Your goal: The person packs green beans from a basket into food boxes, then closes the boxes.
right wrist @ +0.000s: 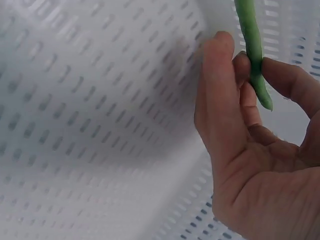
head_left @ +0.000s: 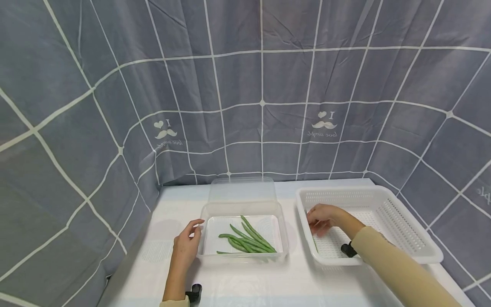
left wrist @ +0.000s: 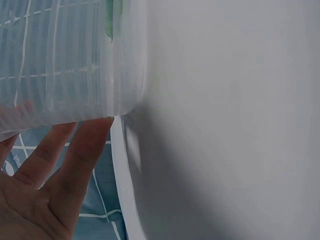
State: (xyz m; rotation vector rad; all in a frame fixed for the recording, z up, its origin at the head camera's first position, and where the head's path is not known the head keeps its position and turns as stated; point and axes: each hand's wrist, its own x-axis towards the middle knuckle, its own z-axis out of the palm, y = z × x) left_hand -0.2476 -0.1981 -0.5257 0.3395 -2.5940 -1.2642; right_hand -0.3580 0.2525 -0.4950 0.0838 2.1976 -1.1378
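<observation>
In the right wrist view, my right hand pinches a green bean between thumb and fingers. The head view places this right hand inside the white perforated basket, close to its left wall. My left hand is at the left side of a clear plastic container, its fingers touching the wall. Seen from the left wrist, fairly straight fingers meet the container's side. Several green beans lie in a loose bunch inside the container, toward its right front.
Behind the container lies a clear lid. Both the container and the basket stand on a white-covered table. A grey curtain with white grid lines hangs along the back and both sides.
</observation>
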